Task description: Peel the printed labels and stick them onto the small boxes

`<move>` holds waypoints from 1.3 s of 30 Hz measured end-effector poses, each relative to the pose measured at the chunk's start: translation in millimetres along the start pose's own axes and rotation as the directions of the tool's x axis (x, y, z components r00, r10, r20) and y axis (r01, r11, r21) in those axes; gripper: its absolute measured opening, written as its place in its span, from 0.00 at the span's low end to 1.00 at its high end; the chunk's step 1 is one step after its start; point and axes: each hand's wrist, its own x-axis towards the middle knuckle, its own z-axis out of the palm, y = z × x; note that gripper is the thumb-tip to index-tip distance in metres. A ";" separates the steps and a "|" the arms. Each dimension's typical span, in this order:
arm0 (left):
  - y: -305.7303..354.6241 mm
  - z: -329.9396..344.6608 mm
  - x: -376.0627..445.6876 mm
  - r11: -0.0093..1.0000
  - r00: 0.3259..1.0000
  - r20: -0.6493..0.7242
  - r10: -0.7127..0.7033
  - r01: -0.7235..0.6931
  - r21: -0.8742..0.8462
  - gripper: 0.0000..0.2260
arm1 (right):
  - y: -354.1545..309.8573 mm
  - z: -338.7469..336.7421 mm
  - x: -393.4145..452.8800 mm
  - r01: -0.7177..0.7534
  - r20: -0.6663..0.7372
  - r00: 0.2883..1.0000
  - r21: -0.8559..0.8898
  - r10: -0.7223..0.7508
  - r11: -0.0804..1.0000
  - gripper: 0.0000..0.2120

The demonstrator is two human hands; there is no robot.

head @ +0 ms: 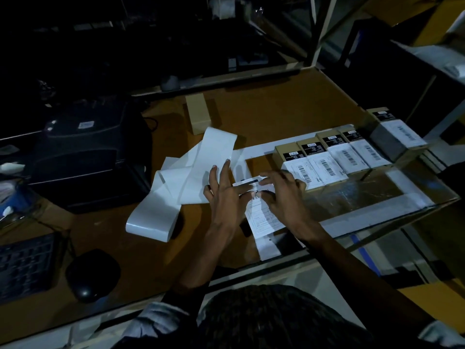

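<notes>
**boxfan:** So what's going on here? Both hands are bunched over one spot.

**tapeguy:** Looks like mid-stick to me. The left hand (226, 191) has its fingers spread fairly wide and straight, pressing down on the printed label (263, 217). The right hand (283, 195) has its fingertips curled down onto the label's far end, where it meets what I think is the next small box (247, 183). Whether it's pinching an edge or just pressing, I can't tell; it's dark and the fingers cover that part.

**boxfan:** Why keep the left one flat like that?

**tapeguy:** My guess is it's pinning the sheet so it doesn't slide while the other end gets worked. The label's near end trails back toward the person over the white strip (270, 248).

**boxfan:** And the finished ones?

**tapeguy:** The row of labelled boxes (337, 157) runs off to the right, packed side by side and touching, so the new one gets added at the left end. Keeps done work out of the way.

**boxfan:** Much room?

**tapeguy:** Left side's cramped. The used backing paper (191, 170) loops right up against the left hand, with the printer (93, 152) beyond it. The right side is a glassy section of worktop (377, 195) near the front edge, open but shiny. Far side has bare worktop plus one loose box (198, 117).
</notes>
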 end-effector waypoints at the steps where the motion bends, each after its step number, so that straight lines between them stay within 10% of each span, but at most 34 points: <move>1: 0.2 0.1 -0.8 1.000 1.000 -0.014 0.017 -0.017 -0.003 0.15 | 0.6 1.7 1.7 0.002 0.006 1.000 -0.002 -0.002 1.000 0.22; 23: -3.4 -16.5 -3.9 0.998 0.997 -0.033 -0.070 0.070 -0.012 0.13 | 15.4 -8.0 26.1 -0.038 0.166 0.985 -0.019 0.041 0.999 0.29; 39: -8.7 -11.2 -8.0 0.992 0.990 -0.090 -0.109 0.103 -0.070 0.07 | -11.8 -7.9 33.6 0.015 0.209 0.978 -0.172 0.021 0.985 0.08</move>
